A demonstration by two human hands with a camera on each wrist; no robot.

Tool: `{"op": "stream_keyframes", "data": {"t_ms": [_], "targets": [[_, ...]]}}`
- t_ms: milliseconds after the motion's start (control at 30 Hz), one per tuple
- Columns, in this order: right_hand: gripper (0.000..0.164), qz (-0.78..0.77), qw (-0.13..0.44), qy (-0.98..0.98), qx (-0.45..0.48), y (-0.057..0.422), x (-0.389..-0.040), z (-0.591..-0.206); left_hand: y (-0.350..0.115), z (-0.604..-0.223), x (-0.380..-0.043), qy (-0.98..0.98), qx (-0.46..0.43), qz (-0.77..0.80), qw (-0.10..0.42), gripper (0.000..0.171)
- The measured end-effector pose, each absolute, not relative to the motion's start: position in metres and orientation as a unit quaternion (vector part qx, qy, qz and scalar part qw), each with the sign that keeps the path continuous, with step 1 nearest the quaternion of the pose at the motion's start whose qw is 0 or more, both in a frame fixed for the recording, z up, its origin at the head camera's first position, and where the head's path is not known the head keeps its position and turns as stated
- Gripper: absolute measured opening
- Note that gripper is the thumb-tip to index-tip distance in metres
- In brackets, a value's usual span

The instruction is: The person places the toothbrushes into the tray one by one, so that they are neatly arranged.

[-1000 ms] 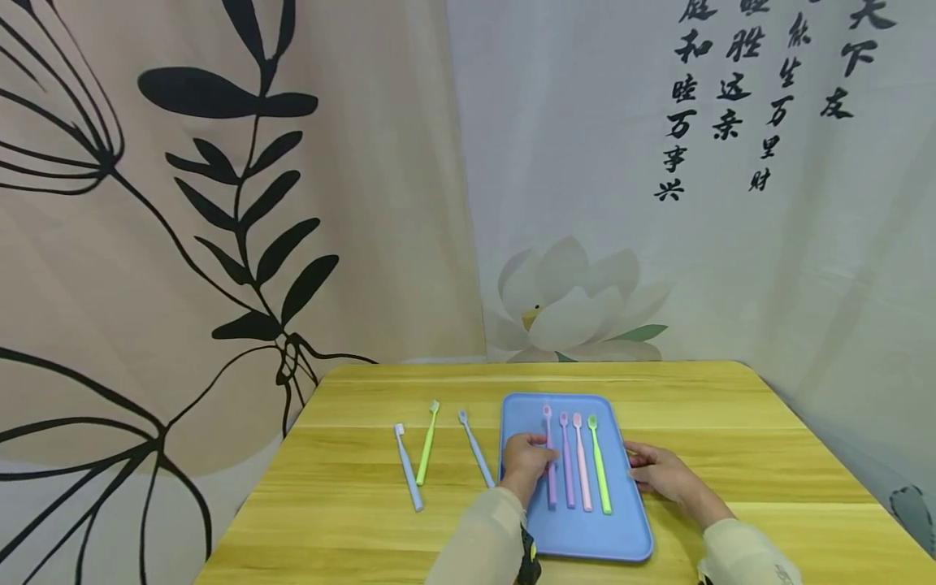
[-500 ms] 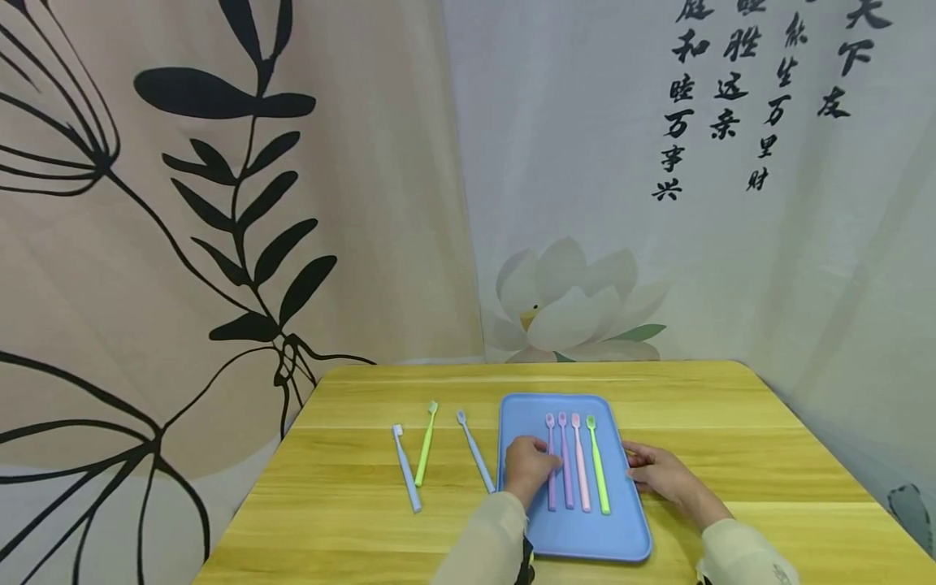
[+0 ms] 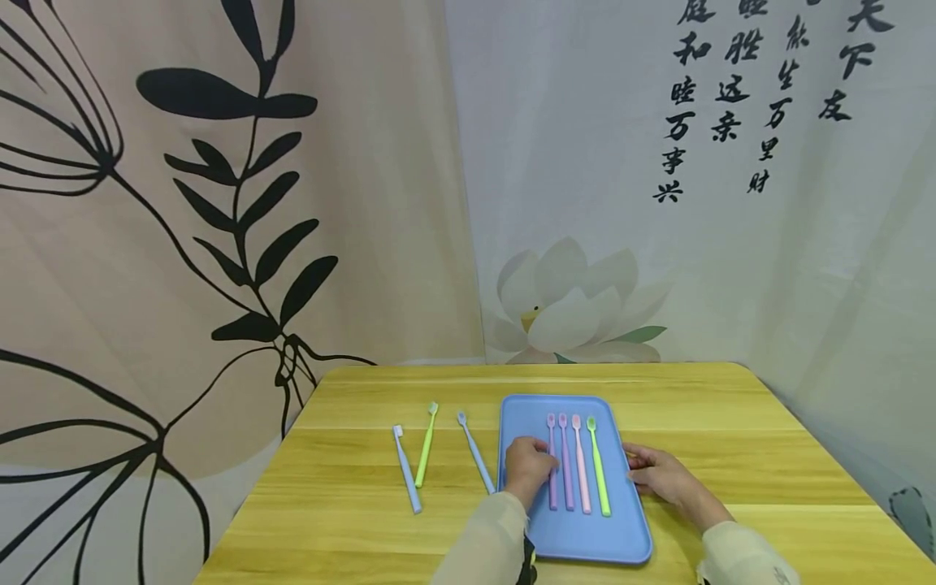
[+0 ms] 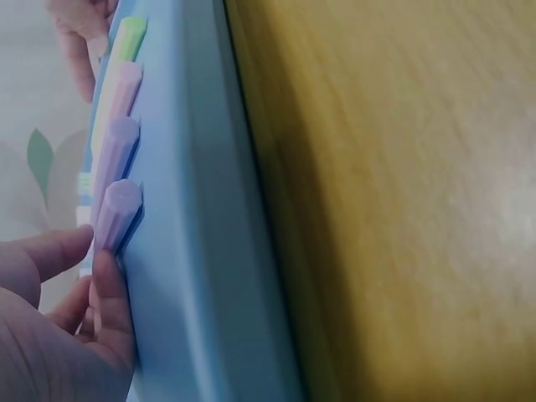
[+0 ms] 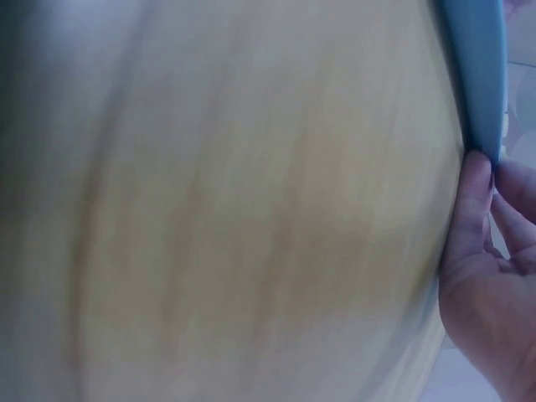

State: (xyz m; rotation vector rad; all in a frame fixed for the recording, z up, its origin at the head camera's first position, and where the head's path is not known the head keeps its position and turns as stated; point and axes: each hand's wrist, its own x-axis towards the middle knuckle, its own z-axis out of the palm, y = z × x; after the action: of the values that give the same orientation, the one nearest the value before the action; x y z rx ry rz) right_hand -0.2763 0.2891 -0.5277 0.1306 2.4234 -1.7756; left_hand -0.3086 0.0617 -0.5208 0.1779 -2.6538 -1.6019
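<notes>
On the blue tray [image 3: 585, 543] lie two purple toothbrushes, a pink toothbrush [image 3: 582, 471] and a green toothbrush [image 3: 600, 475], side by side with heads at the far end. My left hand [image 3: 528, 470] pinches the leftmost purple toothbrush [image 4: 122, 199] by its handle, thumb and finger at its sides in the left wrist view. The other purple toothbrush [image 3: 567, 479] lies close to its right. At the tray's right rim, my right hand [image 3: 661, 475] grips the edge between thumb and fingers, as the right wrist view shows.
Left of the tray, a blue toothbrush [image 3: 477, 453], a green toothbrush [image 3: 426, 447] and another blue toothbrush [image 3: 407, 471] lie on the wooden table [image 3: 351, 520]. A printed curtain [image 3: 395, 203] hangs behind the table's far edge.
The leftmost purple toothbrush has come down and slightly nearer, and its head now lines up with the others. My left hand has shifted slightly with it; the right hand stays at the rim.
</notes>
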Motion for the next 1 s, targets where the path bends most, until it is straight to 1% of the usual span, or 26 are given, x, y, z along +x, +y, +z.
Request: {"op": "stream_keyframes", "data": {"t_ms": [167, 333, 600, 800, 1000], "targets": [[0.057, -0.592, 0.066, 0.802, 0.045, 0.288, -0.278, -0.528, 0.059, -0.518, -0.308, -0.854, 0.052, -0.516, 0.029, 0.018], [0.058, -0.595, 0.060, 0.800, 0.044, 0.286, -0.279, -0.528, 0.056, -0.514, -0.308, -0.855, 0.041, -0.517, 0.027, 0.020], [0.058, -0.598, 0.056, 0.798, 0.045, 0.284, -0.279, -0.530, 0.042, -0.505, -0.313, -0.857, 0.019, -0.513, 0.043, 0.022], [0.057, -0.590, 0.055, 0.805, 0.044, 0.285, -0.277, -0.527, 0.031, -0.497, -0.315, -0.858, 0.026, -0.513, 0.029, 0.026], [0.056, -0.586, 0.060, 0.807, 0.044, 0.288, -0.276, -0.526, 0.011, -0.489, -0.315, -0.841, 0.003, -0.541, 0.023, 0.026]]}}
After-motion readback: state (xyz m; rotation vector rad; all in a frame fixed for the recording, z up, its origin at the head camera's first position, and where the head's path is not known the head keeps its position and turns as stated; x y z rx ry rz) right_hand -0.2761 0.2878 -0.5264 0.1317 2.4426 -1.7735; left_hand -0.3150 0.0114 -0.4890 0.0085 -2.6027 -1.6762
